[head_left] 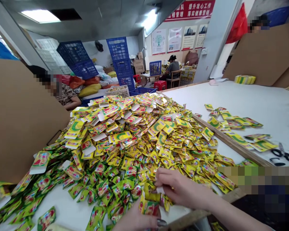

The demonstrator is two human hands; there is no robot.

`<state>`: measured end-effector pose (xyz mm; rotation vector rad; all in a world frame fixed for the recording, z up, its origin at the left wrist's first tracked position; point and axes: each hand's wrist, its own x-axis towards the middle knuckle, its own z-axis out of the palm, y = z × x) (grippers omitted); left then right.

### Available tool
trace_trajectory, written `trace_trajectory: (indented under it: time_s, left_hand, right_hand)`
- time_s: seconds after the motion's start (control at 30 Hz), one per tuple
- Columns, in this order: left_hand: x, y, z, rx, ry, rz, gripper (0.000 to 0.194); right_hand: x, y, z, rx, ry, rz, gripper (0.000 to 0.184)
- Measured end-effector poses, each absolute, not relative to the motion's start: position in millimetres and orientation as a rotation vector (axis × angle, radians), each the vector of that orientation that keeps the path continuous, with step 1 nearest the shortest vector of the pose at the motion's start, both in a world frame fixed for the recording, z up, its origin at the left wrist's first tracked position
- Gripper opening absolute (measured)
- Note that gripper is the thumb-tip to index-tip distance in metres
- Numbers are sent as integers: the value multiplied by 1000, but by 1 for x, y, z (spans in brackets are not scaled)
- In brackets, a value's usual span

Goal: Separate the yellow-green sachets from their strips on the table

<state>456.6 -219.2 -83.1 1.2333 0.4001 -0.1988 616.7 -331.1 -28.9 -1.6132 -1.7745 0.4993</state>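
Observation:
My left hand (137, 221), low in the view, is closed around a small yellow-and-red printed box (148, 206). The box is tilted, with its open end towards my other hand. At that end my right hand (170, 185) has its fingers pinched on a small yellow sachet (151, 193); its fingertips are partly hidden. A white flap shows beside those fingers. In front of both hands lie green sachets (103, 187) and yellow sachets (183, 157) in a big heap, with many open yellow boxes (120, 136) piled on top.
A wooden strip (228, 141) edges the white tabletop (190, 96). Right of it lie flat yellow packs (240, 122) and black-handled scissors (284, 155). Cardboard (19, 122) stands at left. Blue crates (122, 67) are stacked behind. Other people sit at left, at right and farther back.

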Motion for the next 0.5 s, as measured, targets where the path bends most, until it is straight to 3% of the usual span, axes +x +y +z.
trace_trajectory:
  time_s: [0.23, 0.37, 0.4, 0.43, 0.5]
  left_hand:
    - [464, -223, -98, 1201, 303, -213, 27]
    - [470, -235, -110, 1194, 191, -118, 88]
    - [470, -233, -109, 1281, 209, -87, 93]
    - [469, -228, -108, 1421, 265, -42, 89]
    - [465, -208, -104, 1793, 446, 122, 61]
  right_hand:
    - [599, -340, -40, -1541, -1718, 748, 30]
    - [612, -362, -52, -1647, -1585, 753, 24]
    - [624, -371, -52, -1710, -1541, 656, 23]
    - [640, -381, -51, -1807, -1487, 501, 22]
    - [676, -400, -46, -2110, -1290, -11, 23]
